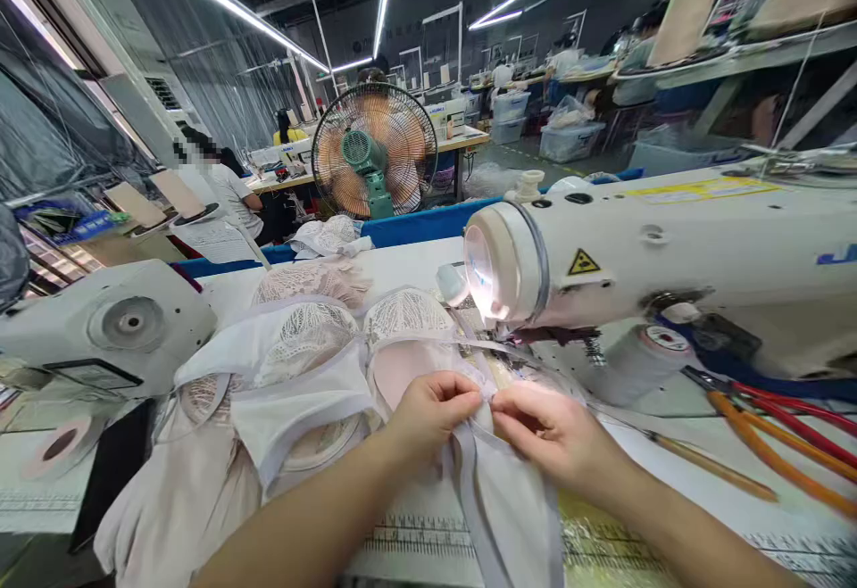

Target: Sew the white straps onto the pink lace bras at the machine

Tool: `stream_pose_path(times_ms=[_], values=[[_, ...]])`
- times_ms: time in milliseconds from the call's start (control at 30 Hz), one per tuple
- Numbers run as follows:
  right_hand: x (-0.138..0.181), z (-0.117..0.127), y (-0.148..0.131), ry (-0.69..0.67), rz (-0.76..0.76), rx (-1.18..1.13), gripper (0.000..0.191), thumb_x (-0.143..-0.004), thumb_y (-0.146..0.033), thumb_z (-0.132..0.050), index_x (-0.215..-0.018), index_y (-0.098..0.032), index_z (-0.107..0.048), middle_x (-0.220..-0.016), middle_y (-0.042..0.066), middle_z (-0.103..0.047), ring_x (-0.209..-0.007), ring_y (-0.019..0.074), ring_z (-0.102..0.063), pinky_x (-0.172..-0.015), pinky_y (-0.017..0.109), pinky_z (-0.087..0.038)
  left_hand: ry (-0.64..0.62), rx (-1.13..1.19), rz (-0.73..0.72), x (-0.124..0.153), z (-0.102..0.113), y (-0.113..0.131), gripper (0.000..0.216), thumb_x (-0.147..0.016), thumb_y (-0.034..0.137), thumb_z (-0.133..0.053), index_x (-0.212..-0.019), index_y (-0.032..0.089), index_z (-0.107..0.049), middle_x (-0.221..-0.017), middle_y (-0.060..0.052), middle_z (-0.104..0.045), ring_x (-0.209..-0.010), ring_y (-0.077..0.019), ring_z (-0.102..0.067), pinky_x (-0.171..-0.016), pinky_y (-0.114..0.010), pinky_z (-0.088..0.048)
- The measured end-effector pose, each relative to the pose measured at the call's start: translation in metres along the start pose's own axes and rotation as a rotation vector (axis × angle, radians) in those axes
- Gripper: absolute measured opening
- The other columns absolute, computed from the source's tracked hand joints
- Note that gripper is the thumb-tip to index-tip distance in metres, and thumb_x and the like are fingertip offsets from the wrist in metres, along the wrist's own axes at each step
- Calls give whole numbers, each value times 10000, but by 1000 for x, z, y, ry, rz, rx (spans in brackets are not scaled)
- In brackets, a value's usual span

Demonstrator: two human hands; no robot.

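Both hands meet at the edge of a pale bra (408,365) with lace cups, just in front of the sewing machine (603,249). My left hand (428,414) pinches the fabric between thumb and forefinger. Close beside it, my right hand (549,427) pinches the same edge, thumb and finger together. A pale band (478,508) of the bra hangs down below the fingers toward the table edge. More lace bras (301,338) lie heaped to the left of my hands. The needle area is partly hidden under the lit machine head.
Right of my hands lie orange-handled pliers (743,418), a wooden-handled tool (723,467) and a grey thread cone (643,360). A tape roll (63,445) and another machine (127,320) stand left. Behind the table are a fan (375,151) and a seated person (231,186).
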State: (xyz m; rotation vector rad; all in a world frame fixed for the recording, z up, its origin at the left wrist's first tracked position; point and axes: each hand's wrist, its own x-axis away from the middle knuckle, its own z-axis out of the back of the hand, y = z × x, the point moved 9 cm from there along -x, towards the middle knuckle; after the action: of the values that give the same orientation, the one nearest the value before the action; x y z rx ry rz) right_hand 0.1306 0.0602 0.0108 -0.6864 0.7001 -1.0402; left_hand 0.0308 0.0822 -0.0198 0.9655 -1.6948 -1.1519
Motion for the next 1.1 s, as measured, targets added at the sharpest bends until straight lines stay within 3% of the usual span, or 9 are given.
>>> stream_pose_path(times_ms=[300,1100], values=[[3,5,-6,39,40,38,170,-807,-241,-431,-705,-198,-559,-600,-2,-518,-567,139,-494,-479,228,-375,8,39,11,1,0,2,233,-554,303,-717,-611,119,-587,-581,15,-527,-553,-77,-422,-561,-218,-307],[2,6,-5,45,40,56,224,-811,-242,-406,-651,-196,-555,-604,5,-519,-573,140,-505,-503,237,-397,-19,-123,-85,4,-2,13,107,-638,219,-618,-618,124,-573,-617,1,-529,-602,-93,-442,-595,-224,-339]])
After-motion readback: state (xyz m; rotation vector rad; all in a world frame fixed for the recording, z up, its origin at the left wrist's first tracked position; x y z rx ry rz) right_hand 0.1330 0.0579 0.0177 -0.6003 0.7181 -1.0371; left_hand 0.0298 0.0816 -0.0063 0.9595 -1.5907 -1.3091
